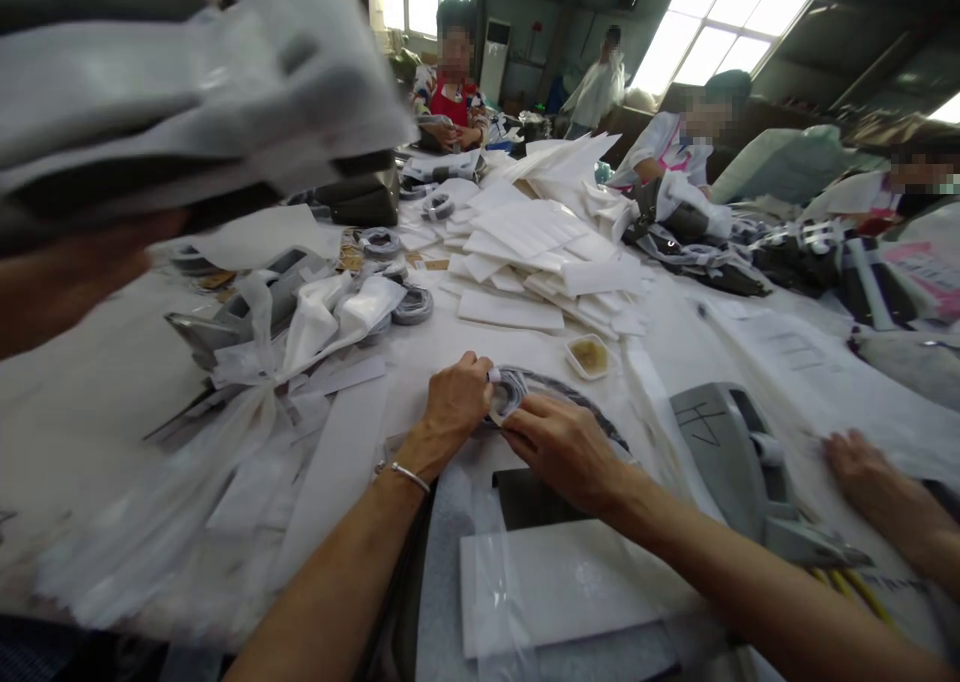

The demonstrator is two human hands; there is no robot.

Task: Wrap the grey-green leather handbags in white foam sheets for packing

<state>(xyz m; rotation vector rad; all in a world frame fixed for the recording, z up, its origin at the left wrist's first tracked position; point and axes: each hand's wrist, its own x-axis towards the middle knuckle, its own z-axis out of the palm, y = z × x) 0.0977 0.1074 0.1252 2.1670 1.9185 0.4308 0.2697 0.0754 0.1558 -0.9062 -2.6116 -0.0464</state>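
Note:
My left hand [456, 400] is closed at the left edge of a small roll of what looks like clear tape [510, 390]. My right hand [566, 447] pinches the same roll at its lower right; the fingertips are partly hidden. Behind the roll curves a dark strap or handle [592, 399] in clear film. Under my forearms lies a flat dark item [529, 502], partly covered by a white padded sheet [570, 577] and a strip of clear plastic [495, 562].
A co-worker's hand at left holds a blurred stack of wrapped items [202, 102]. Another person's hand [885, 492] rests right, beside a grey tape dispenser [727, 452]. Ahead are a white sheet pile [525, 242] and a small dish [590, 356]. Knotted plastic [262, 402] lies left.

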